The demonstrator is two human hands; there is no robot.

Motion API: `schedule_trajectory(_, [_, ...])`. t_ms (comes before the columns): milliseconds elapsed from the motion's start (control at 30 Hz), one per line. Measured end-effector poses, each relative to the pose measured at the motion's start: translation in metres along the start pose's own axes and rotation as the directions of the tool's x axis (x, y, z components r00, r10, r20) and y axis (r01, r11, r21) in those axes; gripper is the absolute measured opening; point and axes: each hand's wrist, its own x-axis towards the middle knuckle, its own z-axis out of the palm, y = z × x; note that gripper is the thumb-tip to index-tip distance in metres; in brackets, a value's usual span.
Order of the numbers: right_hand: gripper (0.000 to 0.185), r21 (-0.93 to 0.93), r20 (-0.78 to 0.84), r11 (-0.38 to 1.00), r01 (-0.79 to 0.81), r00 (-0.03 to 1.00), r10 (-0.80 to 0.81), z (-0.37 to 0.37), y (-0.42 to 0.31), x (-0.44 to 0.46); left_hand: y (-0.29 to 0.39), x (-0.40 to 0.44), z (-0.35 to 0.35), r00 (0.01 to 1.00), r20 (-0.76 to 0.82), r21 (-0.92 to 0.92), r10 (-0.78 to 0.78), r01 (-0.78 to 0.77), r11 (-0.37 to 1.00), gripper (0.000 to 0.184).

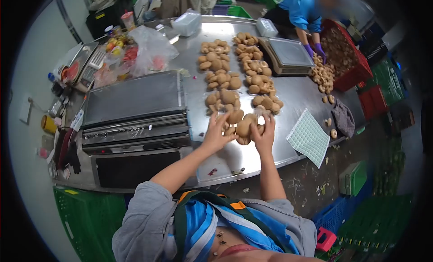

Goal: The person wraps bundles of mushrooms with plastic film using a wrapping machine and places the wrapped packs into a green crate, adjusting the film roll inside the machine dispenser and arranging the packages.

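My left hand point(217, 135) curls around the left side of a cluster of brown mushrooms point(244, 128) at the front of the steel table. On the cluster's right side, my right hand point(264, 135) grips with thumb and fingers. Whether a tray lies under this cluster is hidden. Just beyond my hands, similar mushroom portions point(224, 80) stand in two columns running away from me. A green-and-white grid sheet point(308, 138) lies to the right of my right hand, partly over the table edge.
To the left is a wrapping machine point(135, 102); behind it are plastic bags point(153, 48) and fruit. A scale point(288, 54) stands at back right. There a co-worker's purple-gloved hands point(315, 51) touch loose mushrooms point(322, 76) beside a red crate point(347, 59). A grey cloth point(343, 118) lies nearby.
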Motion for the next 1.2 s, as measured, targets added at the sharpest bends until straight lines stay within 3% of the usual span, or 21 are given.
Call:
schedule_trajectory(100, [0.059, 0.142, 0.027, 0.977, 0.162, 0.985, -0.168, 0.044, -0.079, 0.04, 0.017, 0.007, -0.099, 0.979, -0.191, 0.15, 0.073, -0.044, 0.988, 0.084])
schedule_trajectory(133, [0.061, 0.234, 0.048, 0.953, 0.194, 0.976, -0.21, 0.07, -0.103, 0.048, 0.012, 0.006, -0.133, 0.97, -0.243, 0.125, 0.02, 0.012, 0.992, 0.082])
schedule_trajectory(267, [0.068, 0.238, 0.153, 0.95, 0.204, 0.958, -0.244, 0.209, -0.181, 0.048, -0.065, -0.011, -0.264, 0.916, -0.401, 0.266, 0.035, 0.079, 0.961, 0.078])
schedule_trajectory(367, [0.066, 0.4, 0.288, 0.905, 0.148, 0.917, -0.277, 0.283, -0.221, 0.028, -0.107, -0.032, -0.339, 0.922, -0.384, 0.2, -0.047, 0.132, 0.971, 0.076])
schedule_trajectory(433, [0.065, 0.351, 0.305, 0.928, 0.122, 0.922, -0.237, 0.303, -0.238, 0.016, -0.129, -0.04, -0.365, 0.932, -0.311, 0.151, -0.184, 0.24, 0.959, 0.075])
schedule_trajectory(467, [0.065, 0.299, 0.32, 0.949, 0.101, 0.926, -0.199, 0.31, -0.244, 0.014, -0.14, -0.042, -0.374, 0.934, -0.308, 0.149, -0.18, 0.235, 0.961, 0.075])
schedule_trajectory(500, [0.068, 0.213, 0.35, 0.972, 0.099, 0.921, -0.17, 0.31, -0.248, 0.012, -0.144, -0.046, -0.38, 0.953, -0.265, 0.169, -0.146, 0.195, 0.966, 0.076])
schedule_trajectory(667, [0.078, 0.232, 0.526, 0.973, -0.005, 0.842, -0.121, 0.302, -0.261, 0.004, -0.159, -0.058, -0.416, 0.992, -0.096, 0.16, -0.087, 0.102, 0.982, 0.083])
schedule_trajectory(733, [0.08, 0.129, 0.519, 0.976, 0.176, 0.827, -0.217, 0.297, -0.269, 0.001, -0.155, -0.065, -0.43, 0.995, -0.038, 0.241, -0.092, 0.099, 0.966, 0.084])
schedule_trajectory(767, [0.08, 0.127, 0.523, 0.975, 0.182, 0.823, -0.222, 0.291, -0.272, 0.003, -0.151, -0.069, -0.435, 0.994, 0.016, 0.318, -0.105, 0.094, 0.943, 0.085])
schedule_trajectory(833, [0.079, 0.063, 0.772, 0.997, -0.037, 0.635, -0.025, 0.266, -0.283, 0.009, -0.154, -0.083, -0.456, 0.997, 0.024, 0.348, -0.079, 0.066, 0.935, 0.087])
schedule_trajectory(867, [0.079, 0.064, 0.776, 0.997, -0.03, 0.63, -0.031, 0.26, -0.273, 0.01, -0.154, -0.091, -0.467, 0.998, 0.037, 0.388, -0.05, 0.032, 0.921, 0.09])
schedule_trajectory(900, [0.077, 0.138, 0.756, 0.988, 0.074, 0.636, -0.153, 0.253, -0.258, 0.007, -0.137, -0.103, -0.479, 1.0, -0.003, 0.426, 0.027, -0.023, 0.904, 0.077])
schedule_trajectory(933, [0.076, 0.208, 0.728, 0.962, 0.176, 0.63, -0.273, 0.246, -0.246, 0.006, -0.126, -0.112, -0.494, 1.0, -0.011, 0.429, 0.025, -0.018, 0.903, 0.077])
schedule_trajectory(1000, [0.067, 0.182, 0.725, 0.959, 0.216, 0.63, -0.279, 0.22, -0.244, 0.006, -0.121, -0.129, -0.524, 0.941, 0.237, 0.417, -0.241, 0.125, 0.9, 0.06])
schedule_trajectory(1033, [0.062, 0.117, 0.704, 0.962, 0.249, 0.663, -0.257, 0.209, -0.243, 0.008, -0.13, -0.138, -0.533, 0.941, 0.234, 0.415, -0.244, 0.131, 0.9, 0.06])
schedule_trajectory(1100, [0.051, 0.014, 0.654, 0.948, 0.319, 0.714, -0.25, 0.192, -0.226, 0.013, -0.15, -0.155, -0.549, 0.949, 0.315, 0.658, -0.019, -0.204, 0.725, 0.047])
schedule_trajectory(1133, [0.046, -0.023, 0.628, 0.934, 0.358, 0.732, -0.265, 0.184, -0.209, 0.016, -0.157, -0.163, -0.551, 0.949, 0.314, 0.657, -0.019, -0.203, 0.726, 0.047])
schedule_trajectory(1167, [0.043, -0.069, 0.547, 0.921, 0.383, 0.787, -0.286, 0.176, -0.194, 0.018, -0.162, -0.172, -0.55, 1.0, 0.003, 0.54, -0.024, 0.019, 0.842, 0.044])
schedule_trajectory(1200, [0.04, -0.12, 0.459, 0.909, 0.4, 0.834, -0.307, 0.168, -0.183, 0.015, -0.172, -0.185, -0.549, 0.951, -0.297, 0.341, -0.088, 0.191, 0.921, 0.042])
